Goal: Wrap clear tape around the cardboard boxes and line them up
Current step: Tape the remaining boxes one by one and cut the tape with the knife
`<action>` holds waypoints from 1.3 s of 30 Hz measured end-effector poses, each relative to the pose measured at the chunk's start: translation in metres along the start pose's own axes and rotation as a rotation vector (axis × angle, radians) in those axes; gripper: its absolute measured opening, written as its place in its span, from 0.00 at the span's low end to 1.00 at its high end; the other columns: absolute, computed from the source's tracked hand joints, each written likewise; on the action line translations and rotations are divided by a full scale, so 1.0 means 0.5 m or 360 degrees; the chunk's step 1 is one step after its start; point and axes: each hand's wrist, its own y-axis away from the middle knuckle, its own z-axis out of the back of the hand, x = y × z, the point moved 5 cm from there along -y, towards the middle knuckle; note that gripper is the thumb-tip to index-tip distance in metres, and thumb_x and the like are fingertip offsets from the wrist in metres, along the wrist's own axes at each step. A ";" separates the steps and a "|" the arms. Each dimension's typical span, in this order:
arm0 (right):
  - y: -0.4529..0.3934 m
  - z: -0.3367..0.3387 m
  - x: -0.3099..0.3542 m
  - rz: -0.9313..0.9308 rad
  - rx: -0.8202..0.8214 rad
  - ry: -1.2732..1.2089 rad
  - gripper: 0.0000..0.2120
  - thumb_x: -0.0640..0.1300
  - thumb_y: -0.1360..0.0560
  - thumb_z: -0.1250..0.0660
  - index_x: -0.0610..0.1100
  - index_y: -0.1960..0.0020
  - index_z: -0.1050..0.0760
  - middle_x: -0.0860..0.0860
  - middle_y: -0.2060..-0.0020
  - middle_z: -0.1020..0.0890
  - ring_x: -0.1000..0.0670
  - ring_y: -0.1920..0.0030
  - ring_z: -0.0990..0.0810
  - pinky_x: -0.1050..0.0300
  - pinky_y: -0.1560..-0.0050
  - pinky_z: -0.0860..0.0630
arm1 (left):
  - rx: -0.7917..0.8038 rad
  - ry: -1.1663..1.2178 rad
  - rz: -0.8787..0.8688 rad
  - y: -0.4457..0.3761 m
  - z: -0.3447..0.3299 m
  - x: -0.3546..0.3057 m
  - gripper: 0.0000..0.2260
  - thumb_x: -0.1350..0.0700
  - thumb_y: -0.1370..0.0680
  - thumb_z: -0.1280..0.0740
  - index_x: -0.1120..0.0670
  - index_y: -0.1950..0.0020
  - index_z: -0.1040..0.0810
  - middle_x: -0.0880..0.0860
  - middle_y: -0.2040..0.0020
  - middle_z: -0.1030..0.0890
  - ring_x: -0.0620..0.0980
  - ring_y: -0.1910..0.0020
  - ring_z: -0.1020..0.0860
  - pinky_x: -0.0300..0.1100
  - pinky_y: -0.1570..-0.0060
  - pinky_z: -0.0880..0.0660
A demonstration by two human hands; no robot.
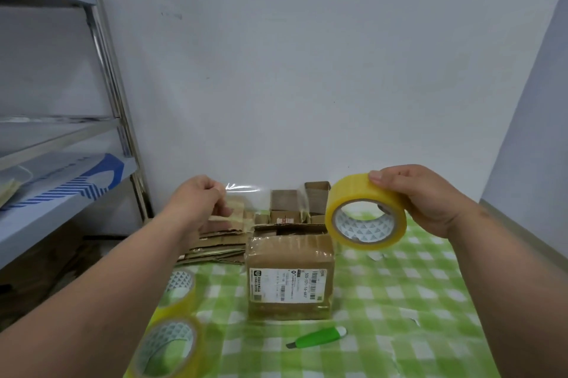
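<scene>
Gripping a round yellowish tape roll (366,212), the right hand (430,199) faces the left hand (196,199) pinching its glossy clear strip (264,202).

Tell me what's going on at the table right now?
A person is pulling clear tape off a roll. The right hand grips the tape roll while the left hand pinches the tape's free end, stretched above a labelled cardboard box. Two spare rolls and a green cutter lie on the checked tablecloth.

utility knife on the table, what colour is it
Green body with a white end, on the utility knife; head view shows it.
</scene>
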 end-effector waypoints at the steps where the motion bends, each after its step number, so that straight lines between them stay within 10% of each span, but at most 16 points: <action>1: -0.006 0.006 -0.007 -0.0030 -0.0042 0.0022 0.24 0.55 0.36 0.26 0.34 0.56 0.23 0.46 0.67 0.24 0.51 0.64 0.25 0.56 0.57 0.30 | 0.0022 -0.0002 0.0021 -0.007 -0.011 0.011 0.06 0.60 0.17 0.40 0.58 0.53 0.27 0.56 0.61 0.27 0.51 0.63 0.25 0.49 0.65 0.20; 9: -0.049 0.042 -0.064 -0.0307 -0.0385 0.0239 0.08 0.49 0.26 0.28 0.45 0.59 0.18 0.52 0.65 0.18 0.48 0.61 0.22 0.49 0.53 0.25 | 0.0074 0.0132 0.0281 -0.033 -0.069 0.050 0.08 0.62 0.16 0.43 0.58 0.54 0.28 0.56 0.61 0.26 0.50 0.68 0.25 0.40 0.76 0.24; 22: -0.077 0.002 -0.098 -0.0508 -0.0227 0.0648 0.10 0.52 0.25 0.29 0.45 0.52 0.18 0.47 0.50 0.18 0.46 0.49 0.20 0.48 0.45 0.25 | 0.0276 -0.0038 0.0471 -0.021 -0.067 0.107 0.08 0.58 0.14 0.49 0.57 0.43 0.32 0.54 0.53 0.14 0.51 0.72 0.19 0.32 0.81 0.40; 39: -0.094 -0.015 -0.124 -0.0619 -0.0141 0.0942 0.16 0.54 0.27 0.29 0.41 0.62 0.24 0.46 0.67 0.22 0.48 0.68 0.26 0.53 0.59 0.30 | 0.0178 -0.0026 0.0531 -0.035 -0.063 0.130 0.06 0.64 0.18 0.43 0.58 0.54 0.30 0.57 0.56 0.15 0.46 0.81 0.29 0.31 0.83 0.44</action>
